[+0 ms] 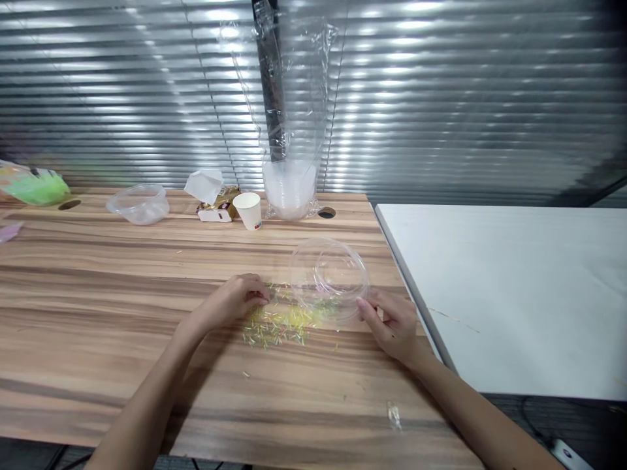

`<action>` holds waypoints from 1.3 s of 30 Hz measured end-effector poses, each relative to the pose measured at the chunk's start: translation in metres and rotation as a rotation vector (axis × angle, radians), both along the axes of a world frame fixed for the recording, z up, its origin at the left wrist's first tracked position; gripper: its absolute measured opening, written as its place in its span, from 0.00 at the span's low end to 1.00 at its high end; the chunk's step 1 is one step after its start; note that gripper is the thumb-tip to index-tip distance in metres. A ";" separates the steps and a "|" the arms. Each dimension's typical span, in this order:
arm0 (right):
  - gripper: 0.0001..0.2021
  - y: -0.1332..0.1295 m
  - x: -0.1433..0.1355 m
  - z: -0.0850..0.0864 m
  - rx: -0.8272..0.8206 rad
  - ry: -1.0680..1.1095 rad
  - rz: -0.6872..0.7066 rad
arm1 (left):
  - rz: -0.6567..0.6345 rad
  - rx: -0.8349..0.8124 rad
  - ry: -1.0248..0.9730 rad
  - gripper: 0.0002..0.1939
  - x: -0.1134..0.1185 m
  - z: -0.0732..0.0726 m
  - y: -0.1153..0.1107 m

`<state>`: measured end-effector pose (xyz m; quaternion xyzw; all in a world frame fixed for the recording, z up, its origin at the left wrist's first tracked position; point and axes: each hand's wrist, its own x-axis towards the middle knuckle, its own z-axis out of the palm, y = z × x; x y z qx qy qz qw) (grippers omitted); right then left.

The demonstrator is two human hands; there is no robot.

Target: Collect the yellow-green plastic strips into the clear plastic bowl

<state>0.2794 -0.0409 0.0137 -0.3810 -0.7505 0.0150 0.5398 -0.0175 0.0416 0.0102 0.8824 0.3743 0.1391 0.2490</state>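
Note:
My right hand point(394, 323) grips the rim of a clear plastic bowl point(329, 274), thumb on the near side. The bowl is tilted above the table, and a little pink shows through it. Below and left of it lies a loose pile of small yellow and green tube-like pieces point(281, 325), partly seen through the bowl. At the pile's left edge, my left hand point(245, 295) has its fingers curled together near the tabletop. Whatever its fingertips hold, if anything, is too small to make out.
Along the back of the wooden table point(122, 326) stand a clear plastic container point(140, 205), a tissue box point(218, 207), a paper cup point(249, 211) and bagged stacked bowls point(290, 188). A green bag point(36, 185) lies far left. A white table point(514, 281) adjoins right.

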 end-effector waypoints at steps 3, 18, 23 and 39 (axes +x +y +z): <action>0.14 0.000 0.000 0.001 -0.009 0.002 0.001 | 0.026 0.017 0.042 0.08 -0.002 -0.002 0.000; 0.15 -0.002 0.001 -0.002 -0.018 -0.023 -0.010 | 0.070 -0.006 0.061 0.11 -0.004 -0.005 -0.001; 0.15 -0.002 0.001 0.000 -0.022 -0.023 -0.007 | 0.030 0.007 0.016 0.12 -0.004 -0.007 -0.001; 0.15 -0.004 0.001 0.007 -0.053 -0.048 0.019 | 0.077 0.043 0.086 0.07 -0.004 -0.005 -0.003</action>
